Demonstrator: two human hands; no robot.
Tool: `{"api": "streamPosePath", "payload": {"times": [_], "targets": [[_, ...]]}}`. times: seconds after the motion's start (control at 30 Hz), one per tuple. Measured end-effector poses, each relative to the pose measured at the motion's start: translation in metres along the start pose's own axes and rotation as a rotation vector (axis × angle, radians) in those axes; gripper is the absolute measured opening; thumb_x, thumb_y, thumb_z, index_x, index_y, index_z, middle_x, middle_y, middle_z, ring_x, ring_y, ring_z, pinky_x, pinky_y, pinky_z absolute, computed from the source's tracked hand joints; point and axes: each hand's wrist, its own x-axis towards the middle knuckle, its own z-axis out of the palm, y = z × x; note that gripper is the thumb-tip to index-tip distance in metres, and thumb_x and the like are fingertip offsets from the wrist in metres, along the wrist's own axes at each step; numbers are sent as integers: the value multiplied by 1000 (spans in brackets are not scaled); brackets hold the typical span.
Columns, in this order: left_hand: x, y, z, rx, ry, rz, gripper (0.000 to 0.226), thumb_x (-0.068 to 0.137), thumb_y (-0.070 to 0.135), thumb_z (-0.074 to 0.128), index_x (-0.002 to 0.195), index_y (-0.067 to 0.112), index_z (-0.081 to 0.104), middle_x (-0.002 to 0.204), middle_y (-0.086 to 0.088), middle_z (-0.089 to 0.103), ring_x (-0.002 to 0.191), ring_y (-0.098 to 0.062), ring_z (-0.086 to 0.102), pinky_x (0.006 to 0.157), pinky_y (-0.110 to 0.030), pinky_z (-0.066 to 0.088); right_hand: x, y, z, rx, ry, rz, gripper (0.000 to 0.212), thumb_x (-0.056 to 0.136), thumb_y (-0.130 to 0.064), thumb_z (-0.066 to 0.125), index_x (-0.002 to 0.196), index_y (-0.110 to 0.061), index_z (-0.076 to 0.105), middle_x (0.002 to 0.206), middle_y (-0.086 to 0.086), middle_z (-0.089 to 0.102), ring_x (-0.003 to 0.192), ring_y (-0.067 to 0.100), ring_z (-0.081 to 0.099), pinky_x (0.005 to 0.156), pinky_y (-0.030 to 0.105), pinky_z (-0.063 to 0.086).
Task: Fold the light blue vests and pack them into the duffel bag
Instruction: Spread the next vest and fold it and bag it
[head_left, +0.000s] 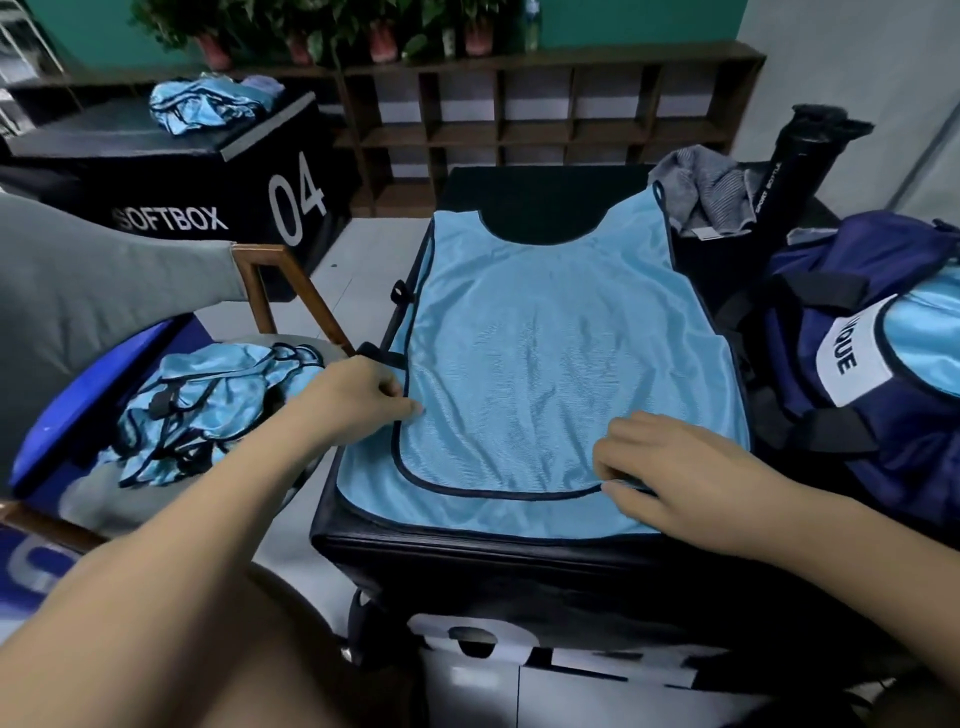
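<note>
vest (545, 353) spread flat on black box worktop (467, 561), hem reaching near edge, neckline toward far edge | left hand (358, 400) grip pinches left armhole trim | right hand (670, 467) grip pinches near-right hem trim | duffel bag (831, 364) touching worktop's right edge | crumpled vests (208, 410) beyond left edge

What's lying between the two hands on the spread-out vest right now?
Only bare vest fabric in the head view. Between the left hand and right hand runs smooth light blue mesh and its dark trim; nothing else lies there.
</note>
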Motion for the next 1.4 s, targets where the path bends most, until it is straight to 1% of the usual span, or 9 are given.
{"api": "streamPosePath", "payload": {"times": [0.17, 0.3, 0.47, 0.57, 0.7, 0.83, 1.07, 1.3, 1.4], "targets": [[-5, -3, -15, -337, -70, -38, 33, 96, 31, 77, 76, 17, 55, 66, -2, 60, 60, -14, 59, 53, -26, 38, 3, -7, -12, 121, 108, 12, 16, 108, -32, 53, 94, -33, 44, 93, -16, 46, 92, 14, 48, 85, 36, 46], [-11, -13, -41, -567, -113, -50, 32, 100, 23, 75, 78, 15, 52, 71, 2, 54, 61, -14, 56, 55, -25, 36, 6, -28, -23, 191, 268, -56, 13, 111, -30, 51, 98, -28, 49, 92, -16, 48, 88, 15, 50, 85, 31, 41], [-17, -30, -50, -406, -214, -60, 35, 94, 28, 82, 83, 9, 54, 61, -3, 44, 50, -13, 40, 48, -22, 31, 6, -36, 1, 88, 213, -170, 3, 108, -29, 56, 110, -26, 55, 100, -24, 42, 91, 9, 48, 87, 28, 40], [-20, -34, -46, -319, -259, -76, 35, 91, 33, 85, 78, 13, 58, 59, -2, 48, 51, -13, 41, 50, -24, 33, 4, -33, 15, 56, 131, -148, 16, 102, -29, 59, 116, -30, 53, 102, -25, 41, 94, 6, 48, 89, 29, 43], [-20, -44, -47, -180, -343, -103, 49, 86, 49, 85, 91, 5, 66, 62, -5, 56, 57, -20, 41, 55, -29, 32, 2, -34, 16, -4, 81, -91, 16, 93, -24, 59, 105, -30, 50, 94, -16, 49, 87, 13, 48, 84, 33, 43], [-22, -49, -49, -197, -352, -102, 56, 87, 43, 86, 99, -5, 62, 64, -9, 52, 58, -19, 40, 54, -28, 31, 1, -37, 5, -7, 89, -55, 15, 90, -21, 56, 94, -30, 44, 85, -14, 43, 78, 13, 41, 79, 33, 42], [-20, -51, -43, -50, -412, -161, 56, 75, 50, 94, 99, 6, 70, 69, -7, 65, 64, -19, 51, 59, -32, 38, -5, -46, -1, 56, 46, -116, 14, 90, -18, 57, 98, -27, 49, 88, -14, 42, 77, 10, 36, 74, 25, 36], [-17, -46, -39, 107, -332, -157, 56, 73, 56, 94, 94, 12, 67, 71, -1, 71, 60, -13, 56, 61, -30, 44, -11, -42, 3, 94, -64, -147, 12, 99, -37, 53, 109, -31, 53, 101, -14, 47, 89, 9, 49, 74, 26, 39], [-17, -34, -35, 227, -43, -43, 49, 77, 54, 90, 90, 18, 60, 78, -2, 65, 67, -18, 52, 62, -34, 40, -12, -42, 1, 93, -61, -159, 16, 101, -42, 51, 112, -32, 55, 104, -14, 49, 91, 10, 51, 76, 30, 44]]}}
